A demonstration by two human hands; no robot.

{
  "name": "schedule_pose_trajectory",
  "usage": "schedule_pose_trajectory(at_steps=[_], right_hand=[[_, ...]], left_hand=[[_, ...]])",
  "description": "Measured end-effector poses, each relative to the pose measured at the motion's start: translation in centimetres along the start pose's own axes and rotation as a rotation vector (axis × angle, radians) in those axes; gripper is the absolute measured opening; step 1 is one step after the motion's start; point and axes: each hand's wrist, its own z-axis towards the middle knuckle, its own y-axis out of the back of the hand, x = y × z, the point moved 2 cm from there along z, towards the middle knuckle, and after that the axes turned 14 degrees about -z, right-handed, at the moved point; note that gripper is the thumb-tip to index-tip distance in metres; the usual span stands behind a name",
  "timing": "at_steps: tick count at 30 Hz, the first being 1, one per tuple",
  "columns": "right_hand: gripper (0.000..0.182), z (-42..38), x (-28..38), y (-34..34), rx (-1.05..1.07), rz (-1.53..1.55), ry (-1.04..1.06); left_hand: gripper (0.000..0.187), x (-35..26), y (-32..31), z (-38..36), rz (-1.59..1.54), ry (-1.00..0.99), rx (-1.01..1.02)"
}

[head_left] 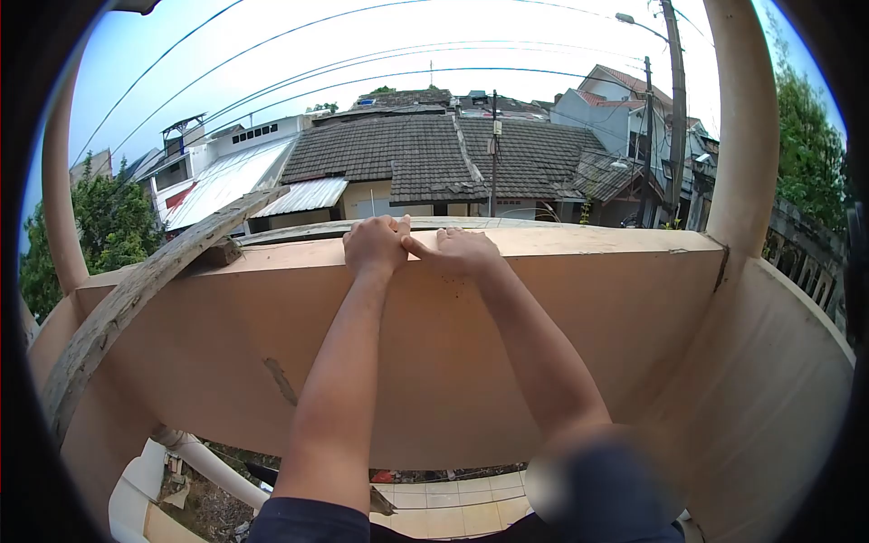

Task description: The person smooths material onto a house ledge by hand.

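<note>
My left hand [373, 244] is closed in a fist at the top of the peach-coloured parapet wall [579, 242]; what its fingers hold is hidden. A thin pale upright line [372, 204] shows just above its knuckles. Right beside it, my right hand [463, 250] lies palm down on the same ledge, fingers stretched forward and thumb pointing toward the left hand. Beyond both hands a long wooden plank [516, 222] runs along the far side of the wall top.
A weathered wooden beam [136, 294] leans over the wall at the left, near a small block [220, 253]. Round columns [744, 127] flank the opening. Below lies a tiled floor [453, 507] with a white pipe [213, 466]. Tiled roofs [371, 149] and overhead wires stand beyond.
</note>
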Motion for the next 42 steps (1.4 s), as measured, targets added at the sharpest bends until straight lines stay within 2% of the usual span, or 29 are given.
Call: schedule_pose_trajectory(at_steps=[3,5,7,9,10,11,13,14,18,21,25,27,29,33,36,39,42], right_hand=[[0.124,-2.2,0.4,1.2,0.012,-0.044,0.048],[0.124,-3.2,0.2,0.5,-0.061,-0.104,0.068],[0.122,-3.3,0.4,1.3,-0.041,-0.118,0.072],[0.122,-1.8,0.1,0.0,-0.054,-0.028,0.047],[0.122,-0.3,-0.3,0.1,0.021,0.068,0.059],[0.13,2.4,-1.0,-1.0,0.119,0.174,0.092],[0.13,3.1,-0.7,-0.8,0.194,0.175,0.033],[0.129,1.9,-0.3,-1.4,-0.02,0.083,0.023],[0.123,-2.3,0.4,0.6,-0.016,-0.119,0.067],[0.119,-4.6,0.6,1.8,0.029,-0.125,0.057],[0.12,-1.1,-0.2,-0.4,-0.006,-0.02,0.069],[0.125,1.1,-0.4,-0.7,0.079,0.084,0.088],[0.128,0.2,0.0,-0.5,0.076,0.037,0.038],[0.136,-2.2,-0.7,0.6,0.035,-0.038,0.081],[0.121,-4.5,-1.7,0.8,-0.003,-0.068,0.17],[0.126,-3.4,-2.4,0.3,0.021,0.047,0.186],[0.121,-0.1,-1.9,0.0,0.127,0.154,0.087]], left_hand=[[0.05,0.8,-0.4,0.6,-0.021,-0.063,-0.1],[0.049,0.7,-0.5,0.6,-0.081,0.023,-0.064],[0.051,0.2,0.1,0.7,-0.091,0.061,-0.066],[0.055,0.1,0.2,0.6,-0.134,0.163,0.033],[0.058,0.1,0.2,0.6,-0.113,0.147,0.028],[0.058,0.2,0.1,0.6,-0.101,0.153,0.048],[0.058,0.1,0.3,0.7,-0.054,0.119,0.022],[0.058,0.5,-0.1,0.6,-0.056,0.059,-0.034],[0.054,0.0,0.4,0.8,-0.062,0.126,0.061],[0.054,0.5,-0.3,0.7,-0.079,0.063,-0.088],[0.052,0.5,-0.3,0.7,-0.093,0.095,-0.07],[0.051,0.5,-0.2,0.6,-0.091,0.09,-0.048],[0.051,0.1,0.5,0.5,-0.092,0.13,0.02],[0.049,0.3,0.1,0.5,-0.088,0.114,-0.02],[0.048,-0.3,0.5,0.3,-0.115,0.121,-0.004],[0.049,-0.3,0.5,0.3,-0.111,0.165,0.01],[0.053,-0.3,0.6,0.3,-0.106,0.171,0.023]])
